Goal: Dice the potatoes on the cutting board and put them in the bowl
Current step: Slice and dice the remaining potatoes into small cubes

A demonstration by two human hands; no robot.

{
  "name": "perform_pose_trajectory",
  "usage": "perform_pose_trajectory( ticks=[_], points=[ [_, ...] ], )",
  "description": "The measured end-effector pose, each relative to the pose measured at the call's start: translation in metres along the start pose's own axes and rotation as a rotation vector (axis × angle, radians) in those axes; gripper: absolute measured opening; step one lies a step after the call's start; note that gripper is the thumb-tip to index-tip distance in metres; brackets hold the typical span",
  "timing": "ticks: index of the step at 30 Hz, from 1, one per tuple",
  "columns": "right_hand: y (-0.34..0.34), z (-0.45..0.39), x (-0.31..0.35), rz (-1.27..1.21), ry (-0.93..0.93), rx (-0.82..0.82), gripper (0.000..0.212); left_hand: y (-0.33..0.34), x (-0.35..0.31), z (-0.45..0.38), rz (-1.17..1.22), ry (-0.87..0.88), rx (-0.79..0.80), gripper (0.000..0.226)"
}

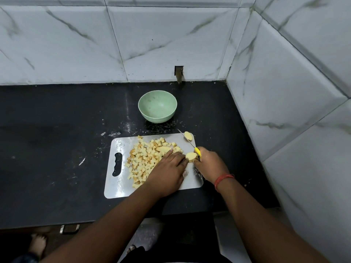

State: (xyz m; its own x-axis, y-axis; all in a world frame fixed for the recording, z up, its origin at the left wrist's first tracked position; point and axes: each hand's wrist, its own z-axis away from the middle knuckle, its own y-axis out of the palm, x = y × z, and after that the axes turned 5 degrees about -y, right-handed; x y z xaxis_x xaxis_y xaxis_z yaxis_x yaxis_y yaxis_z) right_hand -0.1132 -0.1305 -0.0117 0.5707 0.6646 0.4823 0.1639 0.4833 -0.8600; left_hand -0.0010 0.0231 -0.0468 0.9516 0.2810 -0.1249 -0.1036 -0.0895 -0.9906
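Both forearms are bare to the lower frame edge; no sleeves are visible. The left hand (169, 170) carries no rings, watch or bands. The right hand (210, 166) is likewise unadorned, but the right wrist bears a thread wristband (222, 180) of several orange-red strands, wound around the wrist just behind the hand.

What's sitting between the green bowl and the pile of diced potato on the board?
In the head view, only bare black counter and board edge separate the green bowl from the diced potato.
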Motion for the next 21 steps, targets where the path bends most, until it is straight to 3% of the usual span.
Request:
perform_pose_trajectory(
  ticks=[9, 14, 21],
  points=[
    [-0.001, 0.004, 0.004, 0.008, 0.041, -0.056, 0.041, -0.004, -0.004, 0.003, 0.065, -0.044, -0.028, 0.054],
    [0.001, 0.012, 0.004, 0.072, 0.067, -0.082, 0.025, -0.004, -0.001, 0.003, 0.055, -0.049, -0.011, 0.062],
    [0.002, 0.014, 0.006, 0.070, 0.037, -0.082, 0.025, -0.003, -0.004, 0.003, 0.054, -0.059, -0.016, 0.063]
  ],
)
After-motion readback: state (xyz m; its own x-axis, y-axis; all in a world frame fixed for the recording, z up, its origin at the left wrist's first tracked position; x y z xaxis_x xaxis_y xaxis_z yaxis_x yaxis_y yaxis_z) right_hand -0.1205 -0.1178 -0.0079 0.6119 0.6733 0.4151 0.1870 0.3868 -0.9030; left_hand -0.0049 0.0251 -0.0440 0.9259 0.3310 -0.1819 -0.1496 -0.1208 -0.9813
